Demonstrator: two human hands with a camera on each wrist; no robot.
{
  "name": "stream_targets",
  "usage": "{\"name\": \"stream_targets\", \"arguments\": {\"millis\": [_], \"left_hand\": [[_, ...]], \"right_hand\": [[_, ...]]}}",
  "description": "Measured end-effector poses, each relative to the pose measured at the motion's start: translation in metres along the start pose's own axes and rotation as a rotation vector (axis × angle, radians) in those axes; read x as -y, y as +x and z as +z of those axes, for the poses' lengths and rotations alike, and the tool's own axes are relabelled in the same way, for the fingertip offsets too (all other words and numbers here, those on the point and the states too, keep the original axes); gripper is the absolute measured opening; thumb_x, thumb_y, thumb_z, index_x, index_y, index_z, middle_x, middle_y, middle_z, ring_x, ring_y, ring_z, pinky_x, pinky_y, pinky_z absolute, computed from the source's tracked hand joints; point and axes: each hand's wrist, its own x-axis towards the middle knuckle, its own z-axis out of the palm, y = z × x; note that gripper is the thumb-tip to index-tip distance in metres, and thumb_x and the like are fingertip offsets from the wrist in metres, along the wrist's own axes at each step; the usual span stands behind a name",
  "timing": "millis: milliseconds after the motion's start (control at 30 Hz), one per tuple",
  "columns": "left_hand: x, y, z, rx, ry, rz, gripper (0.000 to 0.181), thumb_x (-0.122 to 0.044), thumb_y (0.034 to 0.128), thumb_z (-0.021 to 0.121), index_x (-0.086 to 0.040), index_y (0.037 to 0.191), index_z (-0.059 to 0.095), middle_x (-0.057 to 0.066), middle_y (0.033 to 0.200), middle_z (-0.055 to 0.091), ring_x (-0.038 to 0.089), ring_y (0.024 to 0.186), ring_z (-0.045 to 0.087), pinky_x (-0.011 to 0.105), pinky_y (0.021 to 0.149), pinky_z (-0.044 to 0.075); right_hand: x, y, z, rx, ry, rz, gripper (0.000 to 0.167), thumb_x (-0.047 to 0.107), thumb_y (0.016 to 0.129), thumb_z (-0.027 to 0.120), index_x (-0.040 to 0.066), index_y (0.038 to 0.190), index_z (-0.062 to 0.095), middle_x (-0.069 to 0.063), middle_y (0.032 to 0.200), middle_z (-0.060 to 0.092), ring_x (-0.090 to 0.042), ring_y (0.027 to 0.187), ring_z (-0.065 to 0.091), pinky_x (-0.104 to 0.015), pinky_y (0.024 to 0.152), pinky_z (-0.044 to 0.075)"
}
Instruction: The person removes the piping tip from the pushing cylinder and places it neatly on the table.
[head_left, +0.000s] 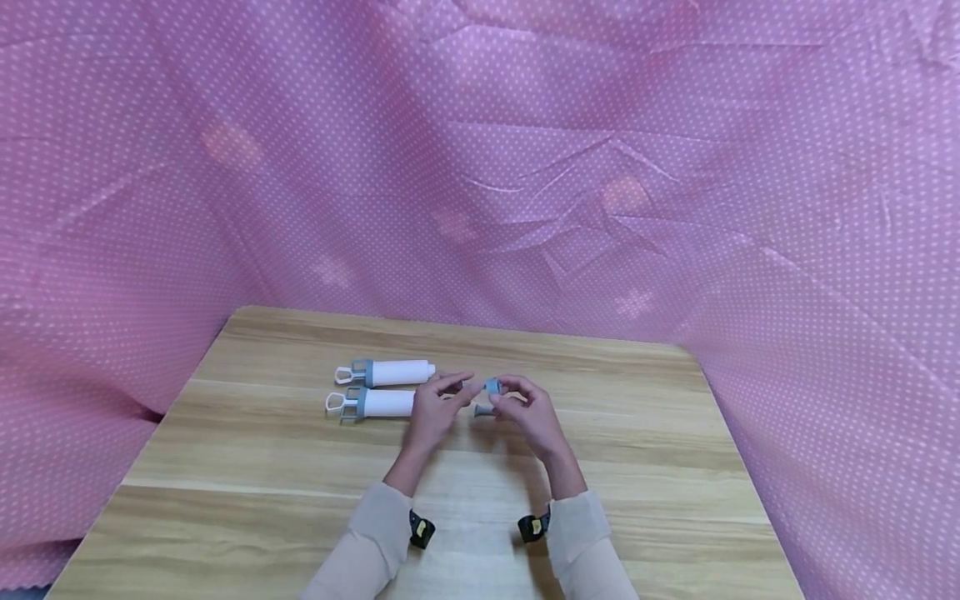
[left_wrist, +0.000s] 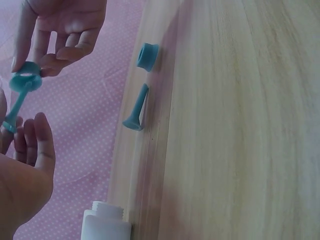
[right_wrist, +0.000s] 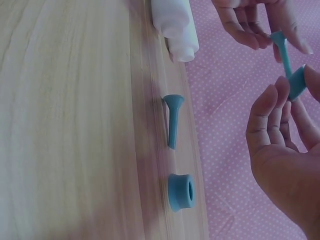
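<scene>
My left hand (head_left: 435, 412) pinches the flared end of a slim teal nozzle (left_wrist: 19, 104) between its fingertips. Facing it, my right hand (head_left: 531, 414) holds a teal ring-shaped cap (right_wrist: 298, 84) by its sides. The nozzle's narrow end meets the cap; how deep it sits inside, I cannot tell. Below the hands, a second teal nozzle (right_wrist: 173, 117) lies on the table beside another teal cap (right_wrist: 180, 192). That cap is hidden in the head view. Two white syringe-like barrels (head_left: 401, 372) with teal collars and white pull handles lie left of my left hand.
The wood-patterned table (head_left: 637, 483) ends at a far edge just beyond the barrels. Pink dotted cloth (head_left: 525, 183) hangs behind it and at both sides. The nearer barrel (head_left: 388, 403) has its tip behind my left hand in the head view.
</scene>
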Motion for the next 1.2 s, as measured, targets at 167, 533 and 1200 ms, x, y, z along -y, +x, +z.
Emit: {"name": "stream_targets", "arguments": {"millis": [167, 533, 1200], "left_hand": [[0.005, 0.004, 0.002, -0.049, 0.021, 0.001, 0.031, -0.015, 0.0840, 0.085, -0.003, 0.111, 0.077, 0.009, 0.094, 0.066, 0.018, 0.085, 0.064, 0.021, 0.072, 0.056], [0.009, 0.015, 0.018, -0.171, -0.018, 0.044, 0.039, -0.011, 0.0803, 0.087, 0.007, 0.110, 0.070, 0.018, 0.090, 0.068, 0.018, 0.077, 0.063, 0.017, 0.068, 0.052], [0.020, 0.021, 0.036, -0.236, 0.066, -0.023, 0.026, -0.006, 0.0808, 0.086, 0.004, 0.100, 0.071, 0.013, 0.092, 0.072, 0.019, 0.074, 0.064, 0.021, 0.065, 0.053]], "right_hand": [[0.002, 0.002, -0.003, -0.041, -0.031, 0.026, 0.036, 0.000, 0.092, 0.070, -0.008, 0.126, 0.060, -0.009, 0.105, 0.058, -0.015, 0.080, 0.065, -0.045, 0.079, 0.059], [-0.001, 0.013, -0.010, -0.091, -0.035, 0.051, 0.037, 0.001, 0.093, 0.071, -0.005, 0.128, 0.060, -0.015, 0.117, 0.063, -0.029, 0.097, 0.067, -0.037, 0.080, 0.059], [-0.007, 0.019, -0.024, -0.188, -0.106, 0.043, 0.040, 0.003, 0.091, 0.075, -0.002, 0.128, 0.063, -0.015, 0.115, 0.063, -0.013, 0.089, 0.065, -0.025, 0.075, 0.056]]}}
